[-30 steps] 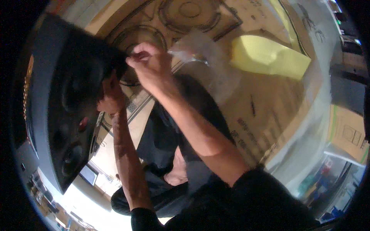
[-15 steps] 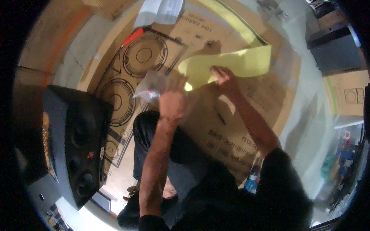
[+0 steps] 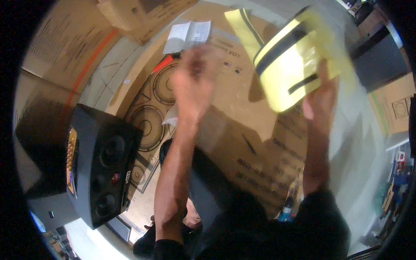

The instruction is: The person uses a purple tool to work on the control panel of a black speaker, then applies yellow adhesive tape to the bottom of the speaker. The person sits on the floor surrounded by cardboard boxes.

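My right hand (image 3: 318, 97) is raised and holds a yellow sheet with black stripes (image 3: 291, 65); the sheet is blurred by motion. My left hand (image 3: 195, 80) is also lifted, blurred, over a flattened cardboard box (image 3: 242, 130); I cannot tell whether it holds anything. A black speaker (image 3: 102, 167) stands to the left of my left forearm.
A white paper leaflet (image 3: 188, 37) and an orange-handled tool (image 3: 167, 63) lie at the far end of the cardboard. More cardboard boxes (image 3: 143, 15) stand at the top and at the right (image 3: 396, 108). A blue bottle (image 3: 285, 212) stands near my right elbow.
My right hand has lifted the yellow sheet off the cardboard and brought it up toward the camera. My left hand has risen too. The view has shifted.
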Motion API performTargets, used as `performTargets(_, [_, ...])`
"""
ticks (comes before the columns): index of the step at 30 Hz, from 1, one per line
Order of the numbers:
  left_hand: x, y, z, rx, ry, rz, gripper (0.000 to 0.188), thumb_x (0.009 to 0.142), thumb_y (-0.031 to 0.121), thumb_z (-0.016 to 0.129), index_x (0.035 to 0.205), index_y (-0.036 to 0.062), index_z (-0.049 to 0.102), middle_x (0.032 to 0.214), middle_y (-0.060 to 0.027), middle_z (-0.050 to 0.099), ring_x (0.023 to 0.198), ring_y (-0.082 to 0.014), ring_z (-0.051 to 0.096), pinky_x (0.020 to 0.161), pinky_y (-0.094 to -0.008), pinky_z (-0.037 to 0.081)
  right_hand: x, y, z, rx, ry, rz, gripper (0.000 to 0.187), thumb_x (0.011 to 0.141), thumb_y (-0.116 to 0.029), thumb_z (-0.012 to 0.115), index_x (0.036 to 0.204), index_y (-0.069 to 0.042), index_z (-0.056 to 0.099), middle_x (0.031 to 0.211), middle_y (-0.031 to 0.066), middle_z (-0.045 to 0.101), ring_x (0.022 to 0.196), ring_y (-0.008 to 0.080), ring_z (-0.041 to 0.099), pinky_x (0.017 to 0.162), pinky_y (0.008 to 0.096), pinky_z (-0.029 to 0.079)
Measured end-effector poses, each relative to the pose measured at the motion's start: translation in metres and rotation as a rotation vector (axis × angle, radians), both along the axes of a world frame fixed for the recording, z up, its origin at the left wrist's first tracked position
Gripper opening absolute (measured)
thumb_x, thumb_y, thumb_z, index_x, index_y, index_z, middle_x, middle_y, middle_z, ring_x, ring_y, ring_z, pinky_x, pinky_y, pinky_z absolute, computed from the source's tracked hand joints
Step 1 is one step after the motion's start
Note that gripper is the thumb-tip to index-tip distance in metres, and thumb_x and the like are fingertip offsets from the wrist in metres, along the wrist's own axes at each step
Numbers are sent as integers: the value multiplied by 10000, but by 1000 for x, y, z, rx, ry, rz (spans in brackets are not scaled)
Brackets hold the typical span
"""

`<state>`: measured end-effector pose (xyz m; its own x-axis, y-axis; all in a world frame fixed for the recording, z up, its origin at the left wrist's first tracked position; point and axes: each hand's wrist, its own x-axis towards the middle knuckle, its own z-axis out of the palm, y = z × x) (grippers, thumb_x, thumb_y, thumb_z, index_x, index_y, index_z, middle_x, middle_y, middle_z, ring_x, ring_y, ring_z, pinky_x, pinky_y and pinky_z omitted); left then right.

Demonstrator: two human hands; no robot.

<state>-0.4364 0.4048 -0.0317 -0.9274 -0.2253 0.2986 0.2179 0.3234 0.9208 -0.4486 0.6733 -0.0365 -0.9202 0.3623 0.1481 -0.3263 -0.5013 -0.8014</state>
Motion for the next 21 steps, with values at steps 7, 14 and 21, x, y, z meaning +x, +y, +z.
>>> performTargets(7, [38,92,-13,22,27,-423,822,818,394,861,1464,47,487,1389,-164,564,1231,-280,553,967,-416,511,45,9,52,-86,-54,-75,427,1052,-216,575,1406,-2,471,1297,107,636,1175,229,658,1000,381,570])
performTargets(14, [31,81,-12,-53,-15,-435,895,812,386,861,1514,44,424,1433,-208,529,1310,-299,513,1062,-438,449,73,13,36,-129,-67,118,434,1078,-238,522,1433,4,461,1355,141,609,1219,242,633,1023,400,547])
performTargets(21, [33,90,-11,-23,106,-423,688,805,317,869,1363,45,571,1335,-157,619,1271,-280,569,1033,-427,476,85,23,35,-248,-80,112,430,1089,-248,493,1443,-6,467,1380,137,602,1278,257,580,1097,428,469])
